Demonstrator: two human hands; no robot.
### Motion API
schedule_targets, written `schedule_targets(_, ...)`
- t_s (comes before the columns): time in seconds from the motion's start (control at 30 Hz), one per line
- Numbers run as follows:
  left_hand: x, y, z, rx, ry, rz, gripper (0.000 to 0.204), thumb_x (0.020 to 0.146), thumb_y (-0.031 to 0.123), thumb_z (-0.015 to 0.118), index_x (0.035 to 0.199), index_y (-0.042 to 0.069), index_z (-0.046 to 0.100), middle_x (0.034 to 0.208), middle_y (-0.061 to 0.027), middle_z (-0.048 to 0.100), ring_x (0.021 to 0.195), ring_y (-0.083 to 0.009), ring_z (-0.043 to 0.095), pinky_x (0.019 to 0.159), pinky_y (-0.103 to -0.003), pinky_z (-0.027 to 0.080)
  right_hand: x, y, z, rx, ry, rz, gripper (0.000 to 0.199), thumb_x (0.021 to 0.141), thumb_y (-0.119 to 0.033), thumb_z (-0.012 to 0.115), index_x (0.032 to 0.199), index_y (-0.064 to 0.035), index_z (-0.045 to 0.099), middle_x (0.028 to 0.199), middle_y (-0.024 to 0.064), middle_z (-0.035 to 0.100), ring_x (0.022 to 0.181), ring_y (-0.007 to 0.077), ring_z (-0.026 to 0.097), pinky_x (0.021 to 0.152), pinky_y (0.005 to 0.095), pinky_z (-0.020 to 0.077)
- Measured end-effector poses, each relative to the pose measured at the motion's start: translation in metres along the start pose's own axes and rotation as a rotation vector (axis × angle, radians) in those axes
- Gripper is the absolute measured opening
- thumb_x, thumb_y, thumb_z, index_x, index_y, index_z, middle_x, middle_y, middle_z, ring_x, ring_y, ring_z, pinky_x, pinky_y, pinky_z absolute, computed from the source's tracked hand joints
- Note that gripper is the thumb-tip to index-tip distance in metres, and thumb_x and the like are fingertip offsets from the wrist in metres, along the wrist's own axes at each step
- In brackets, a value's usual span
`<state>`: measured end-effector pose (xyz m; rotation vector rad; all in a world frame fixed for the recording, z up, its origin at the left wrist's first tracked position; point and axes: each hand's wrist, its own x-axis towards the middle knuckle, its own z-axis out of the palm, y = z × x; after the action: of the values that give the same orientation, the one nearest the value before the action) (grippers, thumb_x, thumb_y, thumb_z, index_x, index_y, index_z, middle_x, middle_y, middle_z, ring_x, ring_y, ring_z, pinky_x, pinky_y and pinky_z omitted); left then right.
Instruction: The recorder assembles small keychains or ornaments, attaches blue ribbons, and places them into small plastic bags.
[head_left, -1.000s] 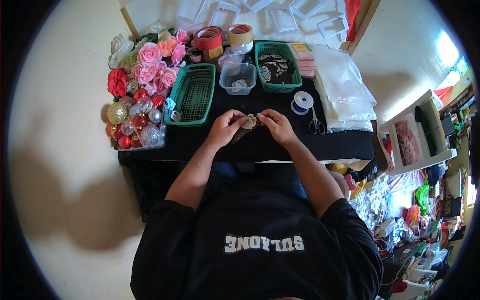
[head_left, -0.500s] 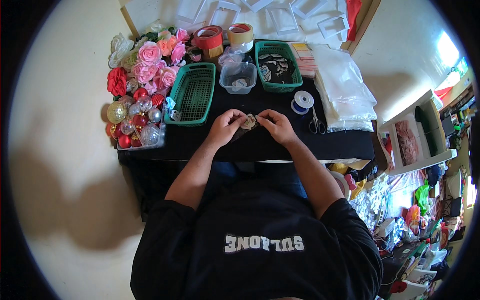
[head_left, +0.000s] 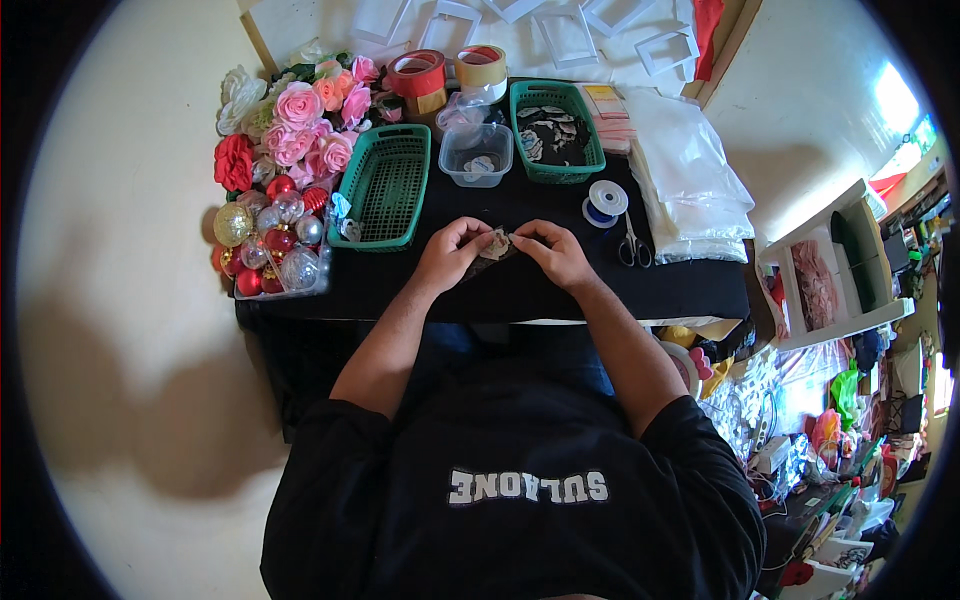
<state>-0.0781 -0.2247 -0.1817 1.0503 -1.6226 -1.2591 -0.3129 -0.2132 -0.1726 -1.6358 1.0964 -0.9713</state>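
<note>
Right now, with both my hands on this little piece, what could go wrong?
The small cream piece, held between the left hand and the right hand, might slip or tear if pulled unevenly. The scissors lie to the right of the right hand, so a sideways sweep could bump them. It might also knock the blue-wound spool beside them.

Two hands [head_left: 450, 258] [head_left: 556, 257], two green baskets [head_left: 386, 190] [head_left: 562, 174]
</note>
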Motion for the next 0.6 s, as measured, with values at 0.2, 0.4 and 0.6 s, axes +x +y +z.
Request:
schedule_targets(0.2, 0.0012, -0.0043, -0.0006, -0.015, -0.01, -0.008, 0.02, 0.103, 0.02, 0.068, 0.114, 0.003, 0.067, 0.099, -0.004, 0.072, 0.092, -0.0092, 0.067, 0.084, -0.026, 0.054, 0.0005, 0.0033, 0.0001, 0.066, -0.043, -0.044, 0.023, 0.097, -0.02, 0.071, 0.11, -0.0005, 0.072, 0.099, 0.0081, 0.071, 0.097, 0.0153, 0.065, 0.09, 0.0316, 0.0504)
schedule_targets(0.4, 0.0013, -0.0061, -0.0008, -0.02, -0.009, 0.0, 0.02, 0.103, 0.019, 0.069, 0.114, 0.002, 0.067, 0.098, -0.0022, 0.07, 0.091, -0.0075, 0.066, 0.083, -0.024, 0.053, 0.0036, 0.0057, 0.0002, 0.027, -0.082, -0.124, 0.024, 0.093, -0.021, 0.075, 0.108, -0.0022, 0.074, 0.095, 0.009, 0.071, 0.087, 0.0158, 0.066, 0.08, 0.0317, 0.0522)
schedule_targets(0.6, 0.001, -0.0031, -0.0006, 0.0, -0.005, -0.009, 0.019, 0.102, 0.019, 0.069, 0.113, 0.003, 0.067, 0.097, -0.001, 0.069, 0.09, -0.0071, 0.065, 0.081, -0.024, 0.053, 0.0019, 0.0016, -0.0027, -0.112, -0.128, -0.126, 0.026, 0.091, -0.019, 0.077, 0.111, -0.0024, 0.073, 0.095, 0.0042, 0.066, 0.082, 0.0102, 0.059, 0.072, 0.0278, 0.0467)
